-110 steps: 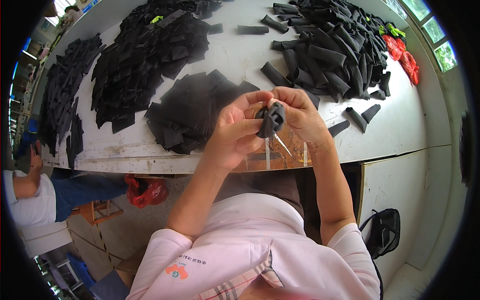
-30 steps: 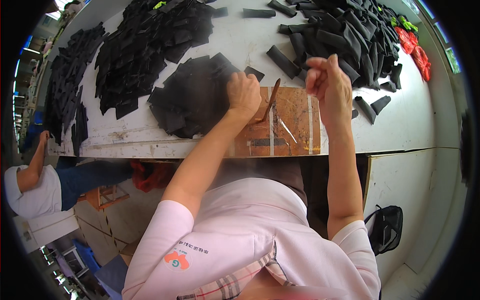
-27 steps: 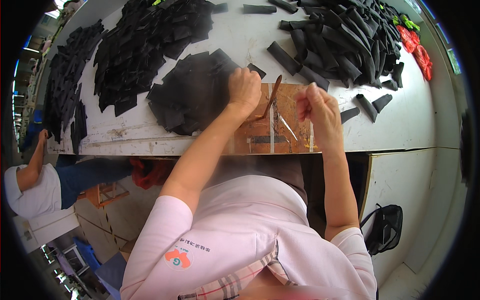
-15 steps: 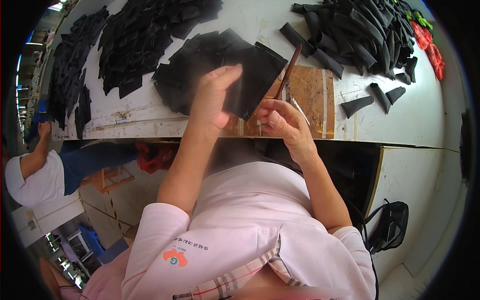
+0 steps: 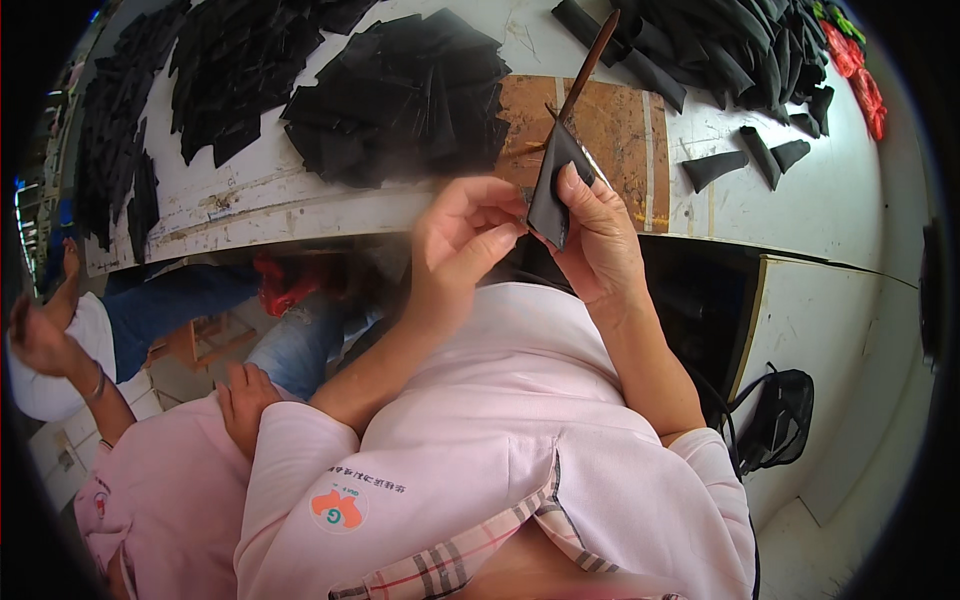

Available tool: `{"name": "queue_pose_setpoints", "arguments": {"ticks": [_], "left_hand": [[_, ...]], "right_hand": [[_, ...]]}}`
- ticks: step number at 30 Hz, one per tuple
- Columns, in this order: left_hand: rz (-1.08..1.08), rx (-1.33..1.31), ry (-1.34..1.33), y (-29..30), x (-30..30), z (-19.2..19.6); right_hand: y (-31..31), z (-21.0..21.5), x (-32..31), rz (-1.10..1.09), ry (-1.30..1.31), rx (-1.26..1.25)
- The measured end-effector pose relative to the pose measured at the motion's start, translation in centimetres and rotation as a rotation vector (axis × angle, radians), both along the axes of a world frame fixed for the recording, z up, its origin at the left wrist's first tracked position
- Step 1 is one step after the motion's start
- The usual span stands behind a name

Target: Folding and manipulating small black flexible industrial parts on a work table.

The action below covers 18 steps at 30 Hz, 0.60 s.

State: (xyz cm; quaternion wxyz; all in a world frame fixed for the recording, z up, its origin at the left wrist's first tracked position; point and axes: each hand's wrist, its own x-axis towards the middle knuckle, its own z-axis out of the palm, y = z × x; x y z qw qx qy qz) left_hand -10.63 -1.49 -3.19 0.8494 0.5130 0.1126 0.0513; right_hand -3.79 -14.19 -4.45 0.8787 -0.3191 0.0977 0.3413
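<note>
A small folded black fabric piece (image 5: 552, 200) is held up over the table's front edge. My right hand (image 5: 605, 235) is closed on it, the thumb pressed flat on its face. My left hand (image 5: 465, 228) pinches the lower left edge between thumb and fingers. A slim brown pointed stick (image 5: 590, 65) slants up from the top of the piece. Its lower end is hidden by the fabric and my hand, so I cannot tell how far it goes in. Just beyond my left hand lies a fanned pile of flat black pieces (image 5: 400, 105).
A worn brown board (image 5: 630, 130) lies on the white table (image 5: 300, 225). More black piles (image 5: 240, 70) stand far left. Rolled black tubes (image 5: 740, 50) heap at far right, near a red plastic bag (image 5: 855, 75). Close on my left, a co-worker's hand (image 5: 248, 400) rests by my sleeve.
My left hand has left the flat pile and drawn back toward me, now pinching a piece at my right hand. The stick's tip points farther up. A co-worker in pink has come into view at left.
</note>
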Motion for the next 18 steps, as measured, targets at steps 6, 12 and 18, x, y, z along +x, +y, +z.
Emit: {"name": "queue_pose_setpoints", "arguments": {"ticks": [6,12,18], "left_hand": [[0.022,0.172,0.0,-1.4,-0.4,-0.5],[0.028,0.149,0.071,-1.7,-0.2,-0.4],[0.049,0.179,0.037,-1.8,-0.3,-0.8]], "right_hand": [[0.4,-0.1,-0.6,-0.1,-0.035,-0.07],[0.3,-0.4,-0.8,-0.164,-0.102,-0.126],[0.2,-1.3,-0.8,-0.206,-0.109,-0.15]]}}
